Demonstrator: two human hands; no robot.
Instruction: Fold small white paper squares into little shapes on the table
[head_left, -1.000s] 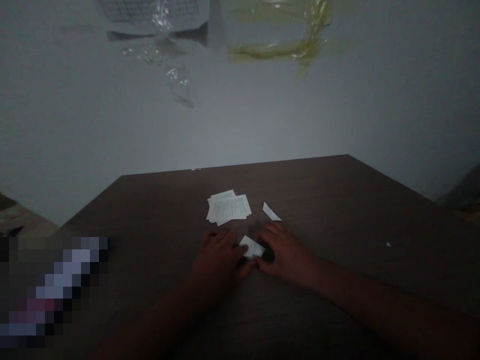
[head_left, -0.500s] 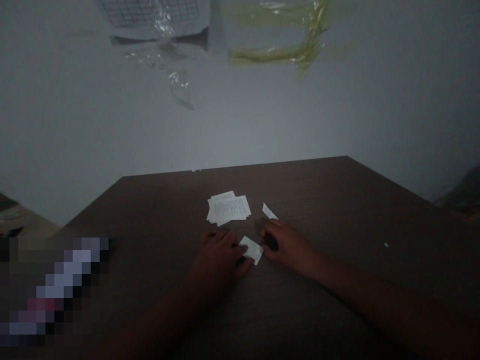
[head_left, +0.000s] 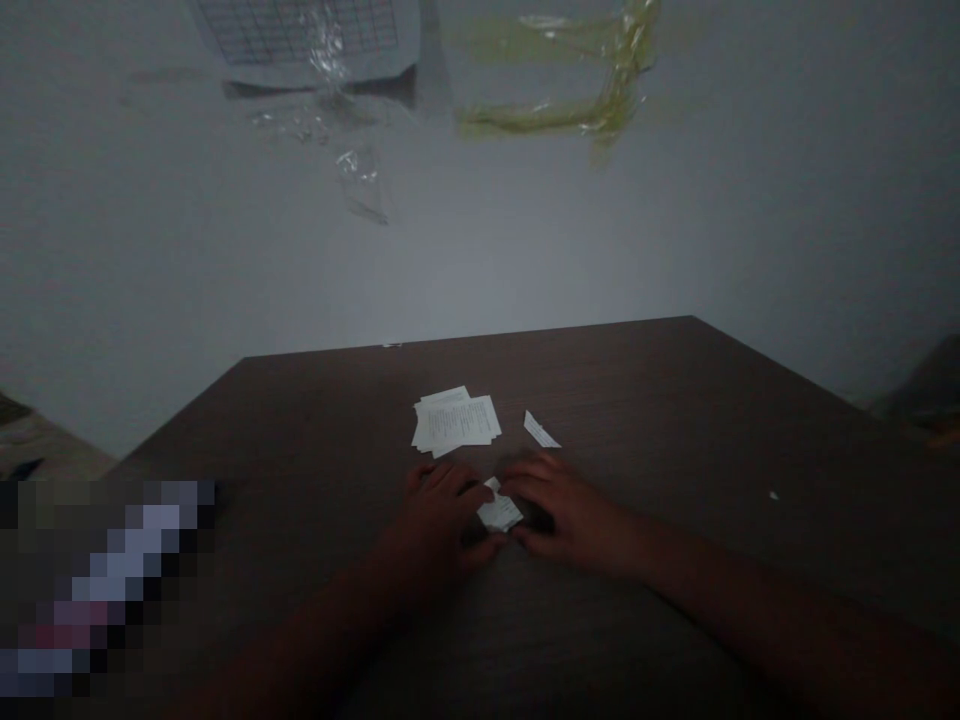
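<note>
A small white paper slip [head_left: 498, 511] lies on the dark wooden table [head_left: 675, 420], pinched between both my hands. My left hand [head_left: 439, 520] presses its left edge with curled fingers. From the right, my right hand [head_left: 562, 510] covers the slip's other edge, fingers bent over it. Just beyond the hands sits a small stack of printed white slips [head_left: 454, 421]. A single narrow white slip [head_left: 540, 430] lies to the right of the stack.
A tiny white scrap [head_left: 773, 495] lies at the right of the table. A pixelated blurred patch [head_left: 105, 580] covers the table's near left. Behind is a pale wall with a grid sheet [head_left: 300, 30] and yellowish tape [head_left: 555, 70].
My right hand had drawn back from the slip half a second ago; it has now moved left again and closed onto it. The slip looks more folded and smaller.
</note>
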